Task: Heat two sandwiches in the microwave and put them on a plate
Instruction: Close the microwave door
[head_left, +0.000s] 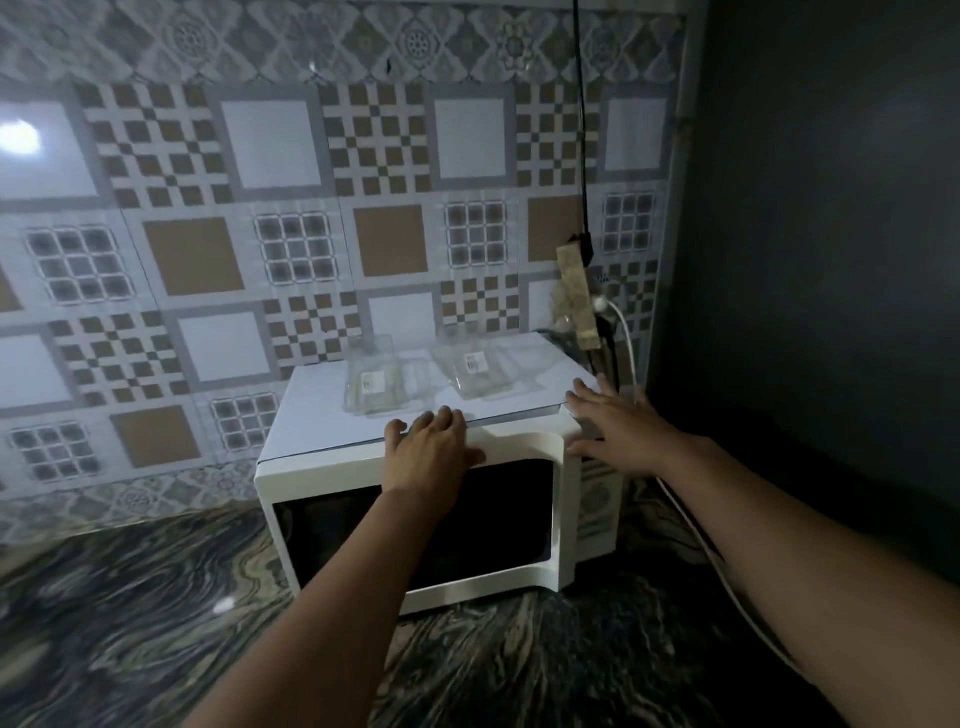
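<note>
A white microwave (332, 514) with a dark door window stands on the marbled counter, its door closed. Two clear plastic containers lie on its top: one (371, 384) left of middle, the other (475, 371) to the right. Both look empty, each with a small label. My left hand (431, 447) rests flat on the front top edge of the microwave, fingers over the rim. My right hand (618, 421) hovers at the top right corner of the microwave, fingers spread, holding nothing. No sandwich and no plate are in view.
A dark marbled counter (130, 623) runs under the microwave. Patterned tiles cover the wall behind. A power strip (576, 296) with a black cord and a white cable (691, 525) hangs at the right, beside a dark wall (805, 260).
</note>
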